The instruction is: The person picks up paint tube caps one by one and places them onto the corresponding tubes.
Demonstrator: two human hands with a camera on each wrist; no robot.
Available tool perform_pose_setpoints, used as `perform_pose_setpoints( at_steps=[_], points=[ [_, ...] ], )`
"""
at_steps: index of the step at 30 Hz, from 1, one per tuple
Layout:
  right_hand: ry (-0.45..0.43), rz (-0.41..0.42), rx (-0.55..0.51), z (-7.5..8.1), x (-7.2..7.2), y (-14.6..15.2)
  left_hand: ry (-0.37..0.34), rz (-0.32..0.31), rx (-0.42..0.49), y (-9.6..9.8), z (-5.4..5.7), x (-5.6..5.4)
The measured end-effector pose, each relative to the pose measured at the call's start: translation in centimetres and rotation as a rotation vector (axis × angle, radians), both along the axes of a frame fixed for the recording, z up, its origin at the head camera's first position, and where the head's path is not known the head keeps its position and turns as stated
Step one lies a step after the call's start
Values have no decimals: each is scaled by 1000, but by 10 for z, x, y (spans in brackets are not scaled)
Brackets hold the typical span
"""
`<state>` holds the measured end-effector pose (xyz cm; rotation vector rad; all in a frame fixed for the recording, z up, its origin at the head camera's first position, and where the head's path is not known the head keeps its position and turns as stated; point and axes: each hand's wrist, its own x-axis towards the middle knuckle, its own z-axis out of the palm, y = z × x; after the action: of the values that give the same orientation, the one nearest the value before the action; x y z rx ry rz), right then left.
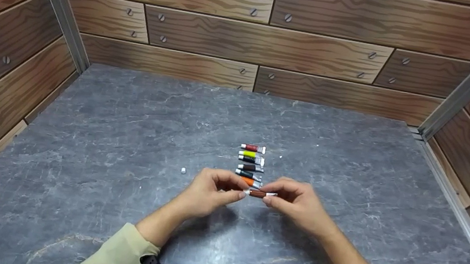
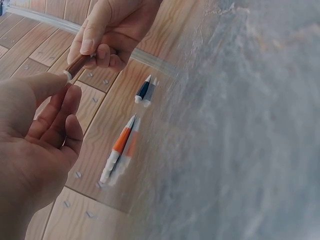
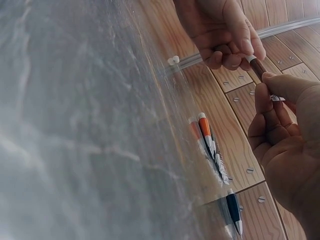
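Note:
A small brown paint tube (image 1: 258,193) is held in the air between both hands, nearly level. My left hand (image 1: 209,191) pinches its white cap end (image 3: 251,58) between thumb and forefinger. On the other side, my right hand (image 1: 300,205) grips the body near the flat silver end with thumb and fingers. Just beyond the hands lies an orange paint tube (image 1: 250,182), partly covered by fingers in the head view. Behind it a dark teal tube (image 1: 247,175), a dark brown one (image 1: 250,168), a black one (image 1: 249,160), a yellow one (image 1: 249,154) and a red one (image 1: 252,148) form a column, caps to the left.
A loose white cap (image 1: 183,170) stands on the grey marbled table (image 1: 127,136), left of the tubes. A tiny white bit (image 1: 280,157) lies to their right. Wood-patterned panels (image 1: 211,35) close in the back and both sides, with metal rails at the corners.

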<state>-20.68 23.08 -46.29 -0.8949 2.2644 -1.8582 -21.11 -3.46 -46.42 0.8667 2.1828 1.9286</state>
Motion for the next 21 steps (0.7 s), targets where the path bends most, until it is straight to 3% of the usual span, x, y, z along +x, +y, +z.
perform_pose_setpoints(
  at_steps=[6,21],
  points=[
    [-13,-26,36,0,1,1,-15,6,3,1,1,1],
    [-15,-15,22,-1,0,0,32,4,21,2,1,0]
  ],
)
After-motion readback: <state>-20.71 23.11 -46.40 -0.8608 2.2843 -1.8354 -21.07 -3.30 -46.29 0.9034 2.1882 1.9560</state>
